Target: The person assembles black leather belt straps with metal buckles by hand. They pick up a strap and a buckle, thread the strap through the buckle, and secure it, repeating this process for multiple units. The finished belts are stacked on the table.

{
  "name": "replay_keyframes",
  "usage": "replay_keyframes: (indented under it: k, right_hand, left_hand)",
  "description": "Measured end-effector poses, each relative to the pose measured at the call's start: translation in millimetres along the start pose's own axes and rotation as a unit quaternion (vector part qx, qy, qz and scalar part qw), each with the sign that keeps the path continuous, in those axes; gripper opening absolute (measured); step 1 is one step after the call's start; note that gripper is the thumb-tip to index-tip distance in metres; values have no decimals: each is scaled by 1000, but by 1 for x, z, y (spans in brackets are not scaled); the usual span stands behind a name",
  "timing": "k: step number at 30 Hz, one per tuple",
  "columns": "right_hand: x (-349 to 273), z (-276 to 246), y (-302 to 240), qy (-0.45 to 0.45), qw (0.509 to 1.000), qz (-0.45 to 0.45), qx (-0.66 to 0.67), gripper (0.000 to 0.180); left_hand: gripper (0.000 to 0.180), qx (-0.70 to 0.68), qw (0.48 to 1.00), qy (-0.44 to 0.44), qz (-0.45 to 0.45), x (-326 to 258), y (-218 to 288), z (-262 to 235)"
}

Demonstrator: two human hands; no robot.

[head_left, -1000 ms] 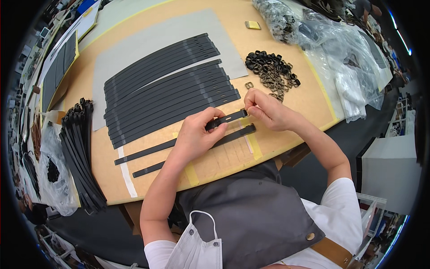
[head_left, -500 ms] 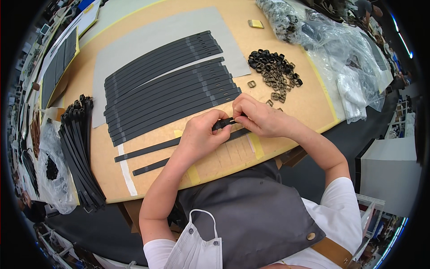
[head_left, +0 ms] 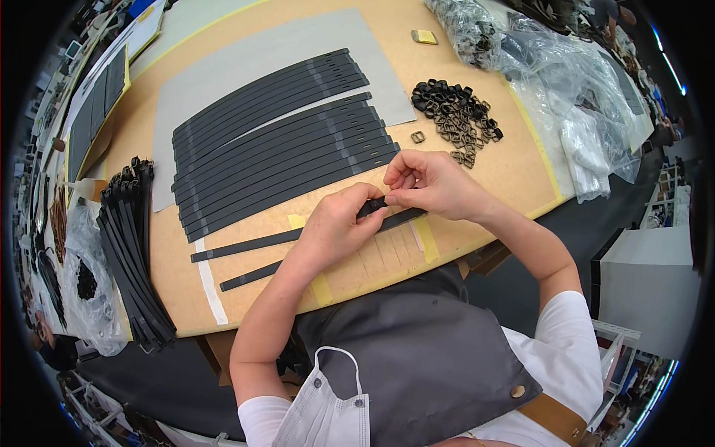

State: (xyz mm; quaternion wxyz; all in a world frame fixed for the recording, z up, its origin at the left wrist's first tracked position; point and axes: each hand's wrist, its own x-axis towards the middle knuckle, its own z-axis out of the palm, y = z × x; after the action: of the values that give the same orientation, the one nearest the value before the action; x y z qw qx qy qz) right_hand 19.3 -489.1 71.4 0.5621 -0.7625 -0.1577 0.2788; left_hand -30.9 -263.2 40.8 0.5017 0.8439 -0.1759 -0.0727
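Observation:
A black strap (head_left: pixel 246 244) runs across the near part of the table, under my left wrist and up to its end between my hands. My left hand (head_left: pixel 335 223) is closed round the strap close to that end. Thumb and fingertips of my right hand (head_left: pixel 439 186) pinch at the strap's tip, the other fingers curled above it. Whether a small buckle is at the tip is hidden by the fingers. Below lies a second black strap (head_left: pixel 253 278), partly covered by my left forearm. Just beyond my right hand is a loose metal buckle (head_left: pixel 418 137).
Black straps (head_left: pixel 275 164) lie in rows on a grey sheet (head_left: pixel 223 59). A heap of dark loops and buckles (head_left: pixel 465 123) sits at far right, near clear plastic bags (head_left: pixel 588 97). A strap bundle (head_left: pixel 126 246) hangs over the left edge. Yellow tape (head_left: pixel 428 242) marks the table.
The fingers of my right hand have loosened and shifted at the strap's tip, and the wrist has turned slightly. The slotted end seen between my hands is now mostly covered. My left hand stays in place.

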Motion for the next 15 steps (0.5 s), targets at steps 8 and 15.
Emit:
replay_keyframes:
  k: [8, 15]
  right_hand:
    - [2, 8, 12, 14, 998, 22, 52, 24]
    - [9, -1, 18, 4, 983, 21, 180, 23]
  left_hand:
    - [21, -9, 1000, -18, 14, -1, 1, -2]
    - [22, -69, 996, 43, -27, 2, 9, -5]
